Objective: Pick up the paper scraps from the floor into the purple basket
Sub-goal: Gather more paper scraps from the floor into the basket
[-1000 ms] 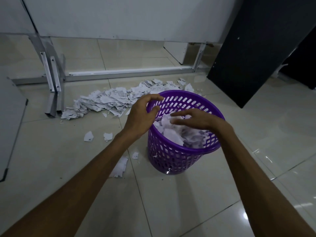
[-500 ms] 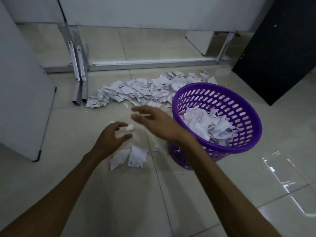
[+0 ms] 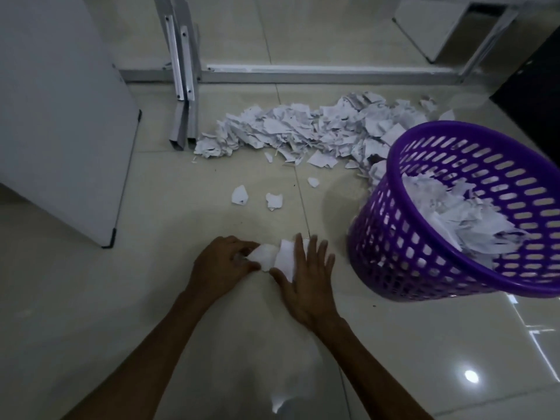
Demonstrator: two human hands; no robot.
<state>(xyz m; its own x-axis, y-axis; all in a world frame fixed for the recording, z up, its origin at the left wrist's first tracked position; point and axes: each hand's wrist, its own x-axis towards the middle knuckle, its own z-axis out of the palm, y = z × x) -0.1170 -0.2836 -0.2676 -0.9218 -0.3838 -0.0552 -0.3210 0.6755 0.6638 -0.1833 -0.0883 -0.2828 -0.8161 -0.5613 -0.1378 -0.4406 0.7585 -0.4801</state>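
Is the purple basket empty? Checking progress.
No, the purple basket already holds a heap of paper scraps.

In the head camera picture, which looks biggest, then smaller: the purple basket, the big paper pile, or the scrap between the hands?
1. Big paper pile and purple basket: look alike, and the basket is nearer, so unsure.
2. Scrap between the hands: clearly smallest.

Purple basket [image 3: 424, 256] with slotted walls stands on floor at right, partly filled with white torn paper. Big scrap pile [image 3: 309, 128] behind it on tile. Three loose scraps [image 3: 241, 195] nearer; two scraps [image 3: 272, 257] under the hands.
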